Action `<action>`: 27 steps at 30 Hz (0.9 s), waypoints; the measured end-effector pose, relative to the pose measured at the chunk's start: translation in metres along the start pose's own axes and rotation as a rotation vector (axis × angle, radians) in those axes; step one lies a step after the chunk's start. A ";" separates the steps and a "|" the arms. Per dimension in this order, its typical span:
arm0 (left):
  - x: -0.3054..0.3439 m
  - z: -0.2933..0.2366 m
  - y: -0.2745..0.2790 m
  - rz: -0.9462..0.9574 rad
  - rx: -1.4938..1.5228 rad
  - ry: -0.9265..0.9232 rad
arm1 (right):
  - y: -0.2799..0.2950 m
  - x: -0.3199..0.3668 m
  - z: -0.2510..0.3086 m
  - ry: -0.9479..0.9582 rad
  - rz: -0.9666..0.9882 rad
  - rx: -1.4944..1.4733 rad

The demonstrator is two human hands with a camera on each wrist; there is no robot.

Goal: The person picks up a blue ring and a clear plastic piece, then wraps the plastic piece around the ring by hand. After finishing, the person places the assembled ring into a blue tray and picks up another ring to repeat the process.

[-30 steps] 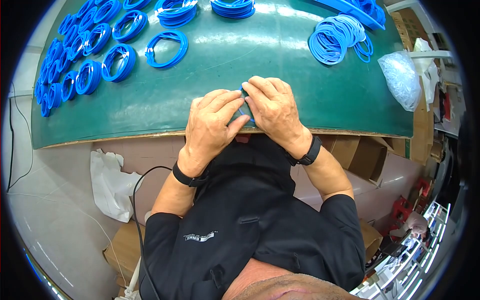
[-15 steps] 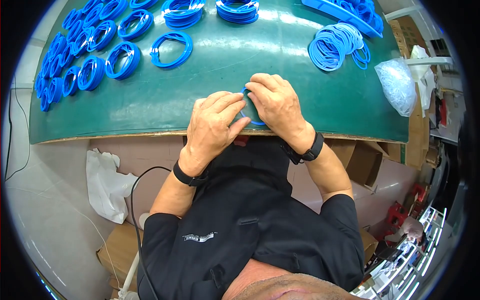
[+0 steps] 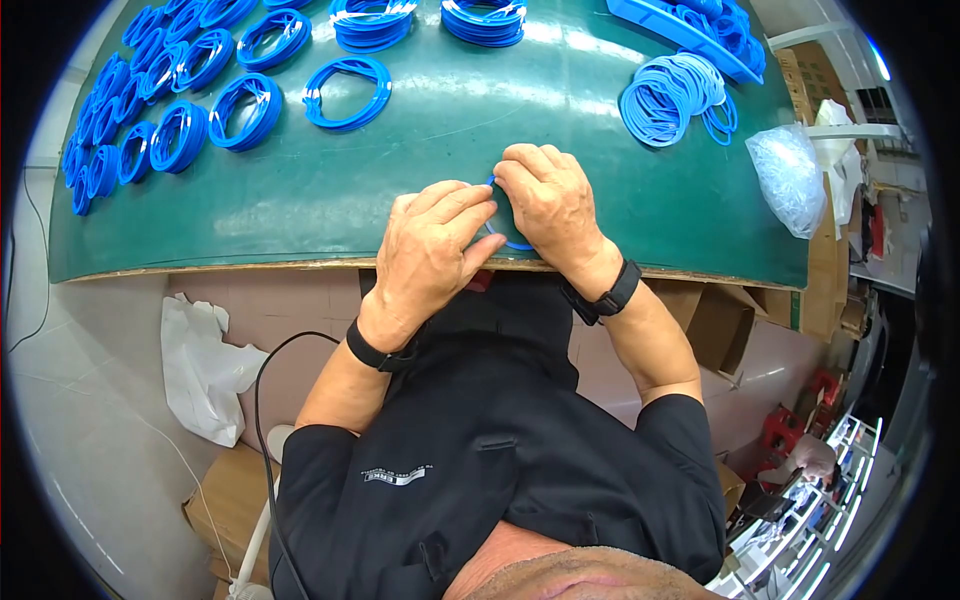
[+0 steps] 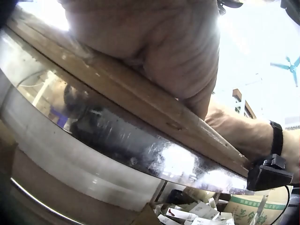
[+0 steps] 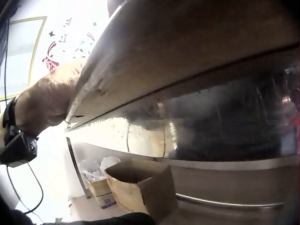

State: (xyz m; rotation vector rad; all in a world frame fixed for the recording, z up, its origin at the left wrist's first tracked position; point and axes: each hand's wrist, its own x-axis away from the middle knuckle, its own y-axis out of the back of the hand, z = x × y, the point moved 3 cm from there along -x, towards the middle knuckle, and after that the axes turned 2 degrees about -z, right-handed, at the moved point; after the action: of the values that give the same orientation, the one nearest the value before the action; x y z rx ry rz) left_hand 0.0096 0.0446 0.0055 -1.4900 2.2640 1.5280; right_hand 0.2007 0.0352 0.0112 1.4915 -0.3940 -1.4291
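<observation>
A thin blue loop [image 3: 519, 246] lies between the two hands near the front edge of the green table [image 3: 300, 205]. My left hand [image 3: 428, 235] holds its left side, fingers bent inward at the top and thumb lower down. At its upper part the fingers of my right hand [image 3: 553, 205] pinch the loop, and the hand covers much of its right side. The left wrist view shows my left hand [image 4: 154, 51] large against the wooden table edge [image 4: 140, 96], with the loop hidden there. Only the table's underside and the other wrist fill the right wrist view.
Several coiled blue bundles [image 3: 348, 93] stand in rows at the back left. A fanned pile of blue loops [image 3: 660, 100] sits right of centre, below a blue tray [image 3: 690, 42] of more. A clear plastic bag [image 3: 787, 175] hangs at the right end. Cardboard boxes [image 3: 717, 325] stand beneath.
My right hand has shifted slightly right, away from the left fingers, and more of the loop's lower curve shows. The left hand stays nearly in place. The head view has turned a little.
</observation>
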 end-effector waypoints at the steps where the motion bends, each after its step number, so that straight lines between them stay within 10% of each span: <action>1: 0.000 0.000 0.000 -0.002 0.001 0.001 | 0.000 -0.001 0.000 0.007 0.006 0.009; 27: -0.005 -0.002 0.005 0.038 0.028 0.081 | 0.001 -0.002 0.000 -0.033 0.087 -0.052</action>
State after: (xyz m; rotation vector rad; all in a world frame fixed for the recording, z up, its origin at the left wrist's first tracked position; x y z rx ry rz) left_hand 0.0102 0.0465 0.0124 -1.5382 2.3604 1.4649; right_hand 0.2006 0.0360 0.0131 1.3942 -0.4340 -1.3863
